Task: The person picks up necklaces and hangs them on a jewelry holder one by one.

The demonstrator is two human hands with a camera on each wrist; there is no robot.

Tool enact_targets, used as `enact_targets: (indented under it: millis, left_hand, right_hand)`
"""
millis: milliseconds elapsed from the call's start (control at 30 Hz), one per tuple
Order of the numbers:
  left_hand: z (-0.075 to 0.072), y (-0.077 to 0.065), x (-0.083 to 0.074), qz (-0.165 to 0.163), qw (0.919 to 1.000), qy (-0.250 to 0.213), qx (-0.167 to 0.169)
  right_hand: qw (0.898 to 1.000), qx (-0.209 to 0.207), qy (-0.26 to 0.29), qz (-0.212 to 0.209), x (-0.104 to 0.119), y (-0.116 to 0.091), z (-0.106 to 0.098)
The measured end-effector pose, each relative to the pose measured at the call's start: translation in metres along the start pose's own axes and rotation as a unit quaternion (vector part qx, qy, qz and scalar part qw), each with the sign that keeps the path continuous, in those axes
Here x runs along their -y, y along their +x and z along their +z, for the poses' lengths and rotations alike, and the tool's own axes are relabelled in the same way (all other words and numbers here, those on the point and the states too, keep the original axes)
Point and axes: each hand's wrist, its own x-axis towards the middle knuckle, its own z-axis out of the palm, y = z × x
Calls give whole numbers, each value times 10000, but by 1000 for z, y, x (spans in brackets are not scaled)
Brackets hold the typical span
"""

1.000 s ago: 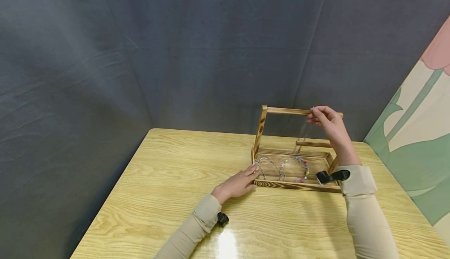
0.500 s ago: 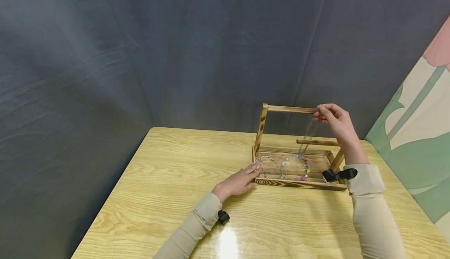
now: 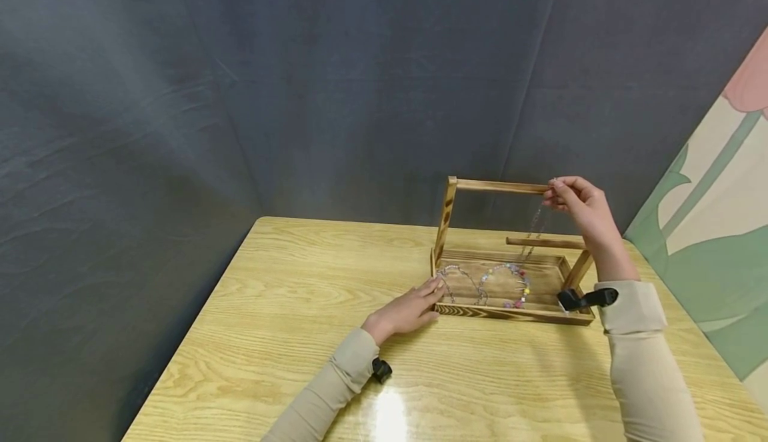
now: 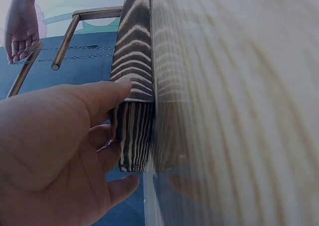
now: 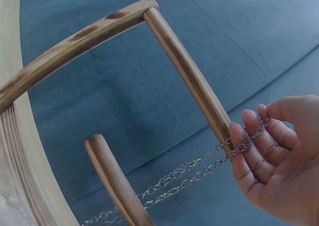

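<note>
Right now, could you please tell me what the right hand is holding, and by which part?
The right hand pinches a metal chain by its top, from which two strands hang.

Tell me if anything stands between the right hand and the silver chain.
Nothing visible does: the right hand pinches the silver chain directly. The upper bar is close beside the hand, not between it and the chain.

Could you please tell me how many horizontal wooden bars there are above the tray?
2: the upper bar, running from the top of the left post toward the right hand, which covers its other end; and the lower bar, beneath it, with its left end free.
</note>
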Motion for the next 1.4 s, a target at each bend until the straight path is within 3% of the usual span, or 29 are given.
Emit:
enact_targets:
  millis: [200, 833, 1400]
  left_hand:
    - [1, 0, 1, -10, 10000, 3, 34]
    - [1, -1, 2, -87, 9998, 197, 51]
    - [1, -3, 1, 38, 9997, 221, 48]
  right_hand:
    - [9996, -75, -251, 72, 3, -1, -4]
    - [9995, -288, 100, 39, 2, -3, -12]
    - [9980, -529, 328, 114, 4, -4, -22]
